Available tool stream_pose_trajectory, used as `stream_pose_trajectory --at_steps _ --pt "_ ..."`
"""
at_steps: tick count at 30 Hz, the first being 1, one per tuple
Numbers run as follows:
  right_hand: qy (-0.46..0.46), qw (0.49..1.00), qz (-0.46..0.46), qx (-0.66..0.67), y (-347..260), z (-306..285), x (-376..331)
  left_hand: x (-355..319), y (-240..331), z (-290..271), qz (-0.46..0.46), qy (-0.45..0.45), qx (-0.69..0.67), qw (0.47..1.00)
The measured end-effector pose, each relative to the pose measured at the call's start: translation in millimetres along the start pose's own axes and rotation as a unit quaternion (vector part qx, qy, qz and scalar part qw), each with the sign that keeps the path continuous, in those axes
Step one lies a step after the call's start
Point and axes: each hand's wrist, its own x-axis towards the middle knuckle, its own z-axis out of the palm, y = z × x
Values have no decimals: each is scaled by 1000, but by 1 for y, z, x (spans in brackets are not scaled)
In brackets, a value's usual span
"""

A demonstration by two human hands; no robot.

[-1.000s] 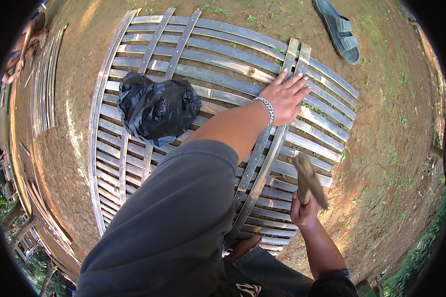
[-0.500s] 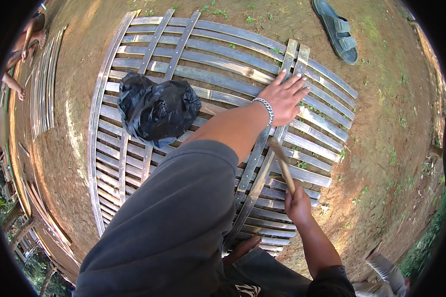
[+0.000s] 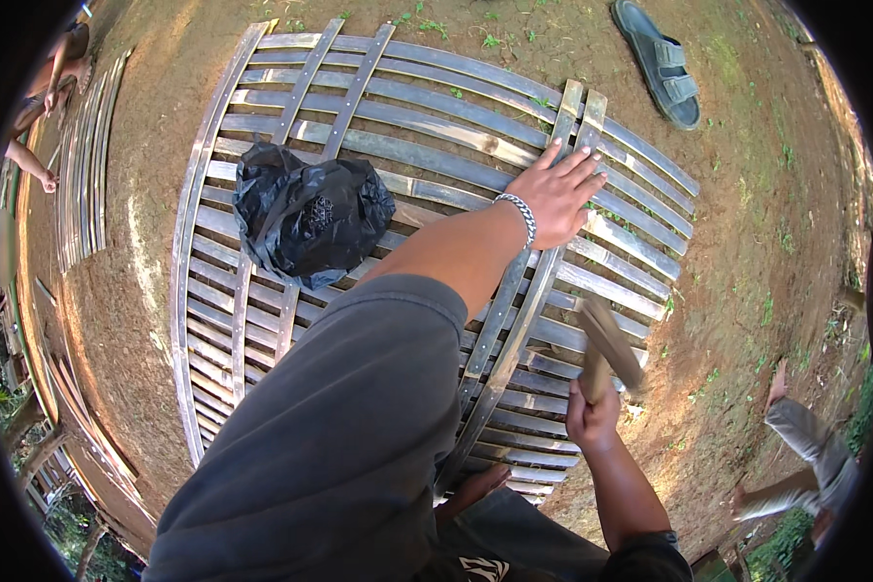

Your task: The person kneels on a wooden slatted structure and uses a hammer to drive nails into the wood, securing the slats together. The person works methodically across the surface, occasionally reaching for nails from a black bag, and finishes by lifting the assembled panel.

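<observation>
My left hand, with a chain bracelet at the wrist, lies flat with fingers spread on the paired cross strips of a slatted bamboo panel. The panel rests on the ground. My right hand is closed round the handle of a hammer; its head is raised above the slats and smeared by motion. Left of my left forearm, a crumpled black plastic bag sits on the panel, its contents hidden.
A dark sandal lies on the dirt beyond the panel. At the far left are a bundle of strips and another person's hand. A person's trousered legs show at the lower right. My bare foot is at the panel's near edge.
The hammer has swung up off the strips, its head now right of where it was. My left hand stays put. The person at the lower right has shifted upward in view.
</observation>
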Motion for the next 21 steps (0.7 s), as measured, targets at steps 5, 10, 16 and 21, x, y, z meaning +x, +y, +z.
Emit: stream_pose_trajectory --at_steps 5,10,16,21 --pt "-182 967 108 -144 14 12 5 0 -2 -2 1 -11 5 1000" --pt "-20 1000 7 -6 7 4 5 -2 -3 -3 -3 -1 -5 1000" --pt "-158 975 134 -78 23 7 -7 4 1 4 5 4 -6 1000" --pt "-141 967 197 -80 -3 -46 -36 1 19 -20 -6 -19 7 1000"
